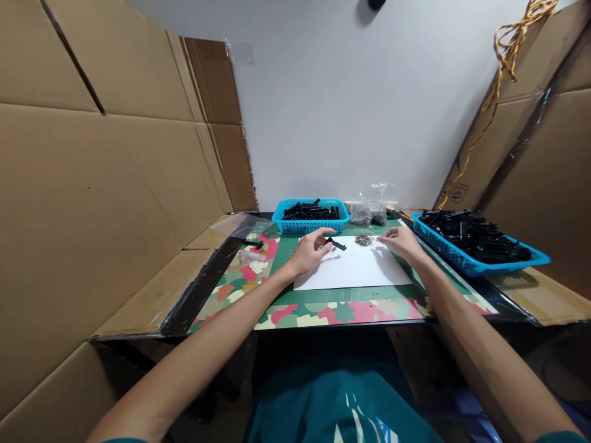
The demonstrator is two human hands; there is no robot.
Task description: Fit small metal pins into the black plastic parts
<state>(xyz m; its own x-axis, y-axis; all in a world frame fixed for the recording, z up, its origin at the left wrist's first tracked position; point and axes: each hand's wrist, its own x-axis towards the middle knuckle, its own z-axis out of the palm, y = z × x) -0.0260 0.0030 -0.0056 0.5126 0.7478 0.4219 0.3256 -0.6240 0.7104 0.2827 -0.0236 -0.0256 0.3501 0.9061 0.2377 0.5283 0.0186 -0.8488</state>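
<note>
From my distant seat, the slim black plastic bar (336, 243) lies at the fingertips of the left hand (310, 251), its near end between thumb and fingers and its far end pointing out over the white rectangular sheet (353, 274). The small heap of shiny metal pieces (364, 239) sits on the sheet's far edge, between the two hands and nearer the right hand (402, 242).

The bar looks matt and straight, with small notches along it — the heap, by contrast, is loose and glinting. Beneath the sheet I have a green mat with a camouflage border (281, 315) in pink, cream and green. Behind the left hand stands a blue perforated plastic basket (311, 228) full of black pieces; a larger blue basket (484, 268), heaped too, is beyond the right forearm. Clear crinkled plastic bags (362, 213) rest by the wall (their contents blur together).

My left-side view shows thumb and fingers clamped on the bar, the index finger stretched above it. The right fingertips hover beside the heap, bent close — whether they meet or pinch a piece, I cannot tell.
</note>
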